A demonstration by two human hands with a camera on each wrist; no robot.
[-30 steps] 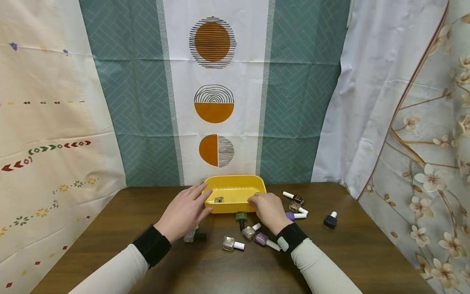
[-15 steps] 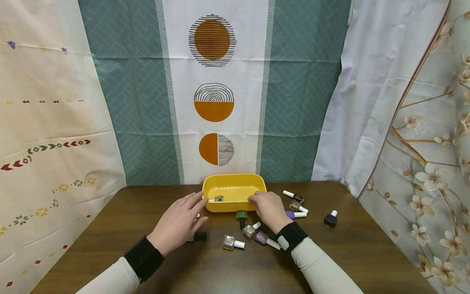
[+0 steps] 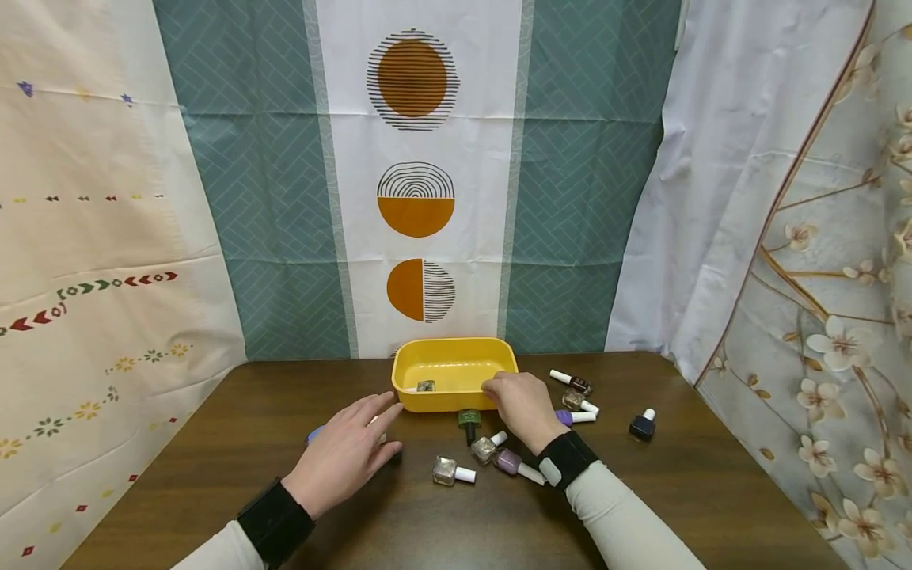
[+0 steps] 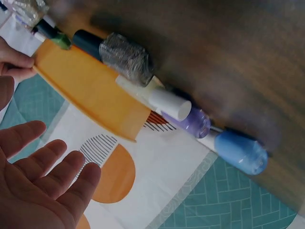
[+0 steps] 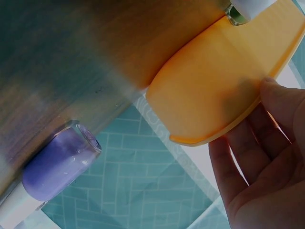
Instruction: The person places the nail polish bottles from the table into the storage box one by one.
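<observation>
My right hand grips the near right rim of a yellow plastic bin; in the right wrist view the thumb is outside the wall and the fingers reach over the rim. A glittery nail polish bottle lies inside the bin. To the bin's left, my left hand is held out with its fingers spread and nothing in them. It partly covers several nail polish bottles in the head view. The left wrist view shows these: a glitter one with a black cap, a purple one and a blue one.
In front of the bin lie a green nail polish, two glittery ones and a mauve one. Right of my right hand are a purple bottle, a dark red one and a navy one. Curtains hang behind the table.
My left hand has drawn back from the bin's left end, moving left and toward me over the bottles there. My right hand stays on the rim.
</observation>
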